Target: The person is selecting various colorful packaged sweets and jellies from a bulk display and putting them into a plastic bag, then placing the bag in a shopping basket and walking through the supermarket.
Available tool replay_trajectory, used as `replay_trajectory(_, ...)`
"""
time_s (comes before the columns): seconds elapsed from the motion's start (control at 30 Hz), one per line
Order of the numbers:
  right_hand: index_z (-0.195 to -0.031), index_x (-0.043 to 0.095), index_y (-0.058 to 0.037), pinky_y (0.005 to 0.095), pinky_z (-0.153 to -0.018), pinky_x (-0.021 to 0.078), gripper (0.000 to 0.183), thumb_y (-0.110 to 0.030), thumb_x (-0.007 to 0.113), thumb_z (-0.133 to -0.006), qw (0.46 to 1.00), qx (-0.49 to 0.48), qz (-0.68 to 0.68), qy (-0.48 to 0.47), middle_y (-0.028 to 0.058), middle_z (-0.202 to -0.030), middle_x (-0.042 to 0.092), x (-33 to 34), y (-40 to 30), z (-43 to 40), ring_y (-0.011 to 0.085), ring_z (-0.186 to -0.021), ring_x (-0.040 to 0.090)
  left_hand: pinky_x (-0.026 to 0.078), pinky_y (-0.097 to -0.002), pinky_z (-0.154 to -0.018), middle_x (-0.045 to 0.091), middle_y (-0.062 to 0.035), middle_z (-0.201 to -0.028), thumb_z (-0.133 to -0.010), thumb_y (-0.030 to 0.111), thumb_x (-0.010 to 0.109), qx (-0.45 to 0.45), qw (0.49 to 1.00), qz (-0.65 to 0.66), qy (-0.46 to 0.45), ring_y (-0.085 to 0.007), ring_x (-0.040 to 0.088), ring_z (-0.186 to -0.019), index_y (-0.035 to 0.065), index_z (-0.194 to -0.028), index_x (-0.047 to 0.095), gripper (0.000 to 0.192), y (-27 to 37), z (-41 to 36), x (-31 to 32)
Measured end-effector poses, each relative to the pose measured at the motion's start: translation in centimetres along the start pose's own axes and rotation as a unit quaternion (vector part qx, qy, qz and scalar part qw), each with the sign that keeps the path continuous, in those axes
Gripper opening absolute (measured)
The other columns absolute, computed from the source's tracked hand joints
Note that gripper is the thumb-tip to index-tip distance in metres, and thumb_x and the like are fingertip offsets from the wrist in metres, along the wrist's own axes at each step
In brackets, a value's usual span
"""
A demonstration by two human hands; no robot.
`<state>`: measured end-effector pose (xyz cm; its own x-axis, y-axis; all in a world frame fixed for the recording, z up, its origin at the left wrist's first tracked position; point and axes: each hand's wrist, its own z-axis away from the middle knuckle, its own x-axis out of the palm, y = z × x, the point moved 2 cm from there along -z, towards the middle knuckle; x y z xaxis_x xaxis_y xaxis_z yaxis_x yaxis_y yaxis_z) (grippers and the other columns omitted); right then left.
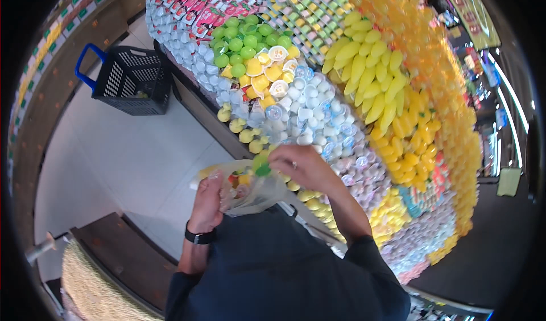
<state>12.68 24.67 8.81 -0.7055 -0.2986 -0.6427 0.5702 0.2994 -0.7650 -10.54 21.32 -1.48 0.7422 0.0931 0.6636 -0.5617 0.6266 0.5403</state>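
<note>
My left hand [207, 199], with a black band on its wrist, grips the side of a translucent plastic bag [256, 197]. Inside the bag several small packed items show, some yellow, red and pinkish. Over the bag's mouth, my right hand [298, 165] holds a round green item [261, 164], blurred, that looks like one of the green jelly balls. Beyond my hands lie green balls [249, 41], yellow jelly cups [260, 80] and white jelly cups [305, 116] in a heaped display.
A black shopping basket [132, 80] with a blue handle stands on the floor at the left, a small item in it. Yellow banana-shaped packs [367, 69] and pink pouches [209, 13] fill the display further off. A dark-edged bin [94, 278] is at lower left.
</note>
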Motion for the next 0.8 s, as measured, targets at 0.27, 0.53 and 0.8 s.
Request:
replay_trajectory(0.27,-0.092,0.062,-0.0012,0.0255,-0.058,0.0481,0.012,-0.012,0.058,-0.093,0.966,0.026,0.090,0.243,0.0043,-0.067,0.063,-9.0,10.4,-15.9,0.0102,-0.060,0.060,0.032,-0.0216,-0.041,0.050,0.0047,-0.059,-0.103,0.025,0.048,0.018,0.999,0.035,0.029,-0.0035,0.039,-0.044,0.0049,-0.089,0.063,0.029,0.5,0.3,-2.9)
replay_trajectory(0.53,-0.095,0.065,-0.0034,0.0381,-0.068,0.0537,0.017,-0.018,0.057,-0.089,0.959,0.069,0.213,0.172,0.0164,-0.078,0.069,-9.6,19.9,-26.1,0.0295,-0.071,0.069,0.030,-0.0217,-0.042,0.046,0.0051,-0.056,-0.103,0.027,0.049,0.055,0.993,0.067,0.082,-0.0043,0.036,-0.044,0.0099,-0.074,0.055,0.033,0.9,1.3,-5.0)
replay_trajectory(0.8,-0.098,0.067,-0.0083,0.0344,-0.064,0.0518,0.019,-0.020,0.068,-0.083,0.913,0.062,0.296,0.275,0.0104,-0.076,0.069,-10.6,17.6,-23.8,0.0208,-0.068,0.066,0.042,-0.0203,-0.057,0.060,0.0030,-0.074,-0.103,0.028,0.047,0.053,0.996,0.078,0.011,-0.0046,0.051,-0.061,0.0047,-0.096,0.066,0.031,0.1,1.3,-5.9)
